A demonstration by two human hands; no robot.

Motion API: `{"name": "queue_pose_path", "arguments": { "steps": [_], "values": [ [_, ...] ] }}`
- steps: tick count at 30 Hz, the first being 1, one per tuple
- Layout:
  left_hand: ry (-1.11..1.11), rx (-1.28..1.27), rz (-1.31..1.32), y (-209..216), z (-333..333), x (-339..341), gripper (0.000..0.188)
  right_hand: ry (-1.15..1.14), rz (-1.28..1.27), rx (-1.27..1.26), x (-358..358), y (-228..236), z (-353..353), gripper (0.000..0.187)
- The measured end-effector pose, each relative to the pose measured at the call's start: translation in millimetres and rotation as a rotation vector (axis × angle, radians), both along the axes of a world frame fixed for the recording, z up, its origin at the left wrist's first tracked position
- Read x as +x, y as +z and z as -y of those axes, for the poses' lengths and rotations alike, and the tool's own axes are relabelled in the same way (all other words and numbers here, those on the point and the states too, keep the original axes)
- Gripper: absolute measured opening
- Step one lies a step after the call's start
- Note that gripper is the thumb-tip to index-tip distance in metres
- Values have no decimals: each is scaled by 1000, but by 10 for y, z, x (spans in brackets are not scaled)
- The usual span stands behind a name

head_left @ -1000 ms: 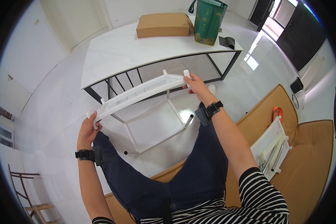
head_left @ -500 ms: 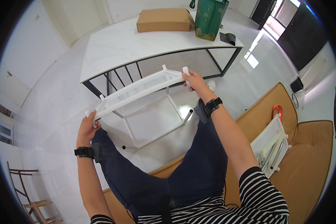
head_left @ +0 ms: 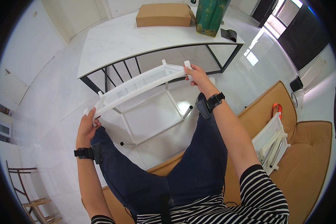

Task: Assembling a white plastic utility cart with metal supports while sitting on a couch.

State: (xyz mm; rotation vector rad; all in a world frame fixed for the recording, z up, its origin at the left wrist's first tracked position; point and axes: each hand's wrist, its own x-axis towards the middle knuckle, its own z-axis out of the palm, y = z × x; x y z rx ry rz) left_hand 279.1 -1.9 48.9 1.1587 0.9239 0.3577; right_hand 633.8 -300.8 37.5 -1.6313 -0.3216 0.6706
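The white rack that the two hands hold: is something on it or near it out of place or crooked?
The white rack hangs tilted, its left hand end lower than its right hand end. One loose tube lies on the floor beneath it. Nothing looks broken or spilled.

White rack (head_left: 138, 87) higher (slightly), nearer table (head_left: 112, 44)

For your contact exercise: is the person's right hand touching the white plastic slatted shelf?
Touching: the head view shows the right hand gripping the white plastic slatted shelf at its end.
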Motion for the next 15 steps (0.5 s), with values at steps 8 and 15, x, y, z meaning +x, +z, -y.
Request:
{"name": "queue_pose_path", "arguments": {
  "steps": [8,15],
  "values": [
    [22,-13,-57,88,-118,92,30,15,51,10,63,123,-75,31],
    [44,-7,-62,-4,-73,75,28,40,21,-12,71,83,-56,27]
  ]
}}
